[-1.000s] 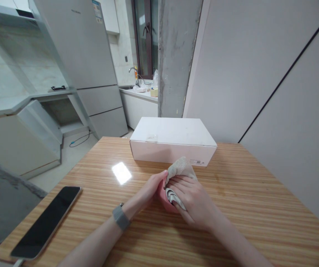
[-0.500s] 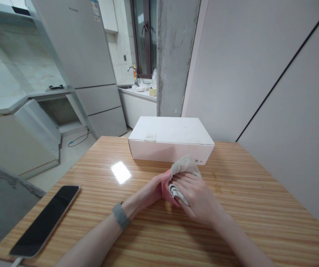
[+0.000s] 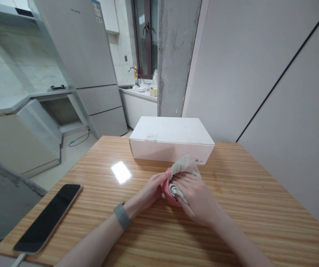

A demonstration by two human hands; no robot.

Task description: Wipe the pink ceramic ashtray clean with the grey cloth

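My left hand (image 3: 155,187), with a grey band on its wrist, grips a pink cup-shaped object (image 3: 168,196) from its left side. The thumb lies along the upper edge, and the other fingers are mostly hidden behind it. A light grey cloth (image 3: 186,165) is bunched in and over the opening of the pink object. My right hand (image 3: 194,194) is closed on this cloth, its fingers pressing it into the opening. Part of the cloth stands up beyond the knuckles, and a rolled fold shows below the fingers. Both hands are just above the wooden table (image 3: 248,200).
A white box (image 3: 170,131) stands on the table right behind the hands. At the left edge lies a phone (image 3: 48,218) with a white cable plugged in. A grey wall panel (image 3: 259,74) borders the right side; a fridge (image 3: 76,48) stands farther back left.
My left hand has shifted its hold on the pink object: its thumb and fingers now show along the left side. My right hand stays on the cloth, almost unmoved.
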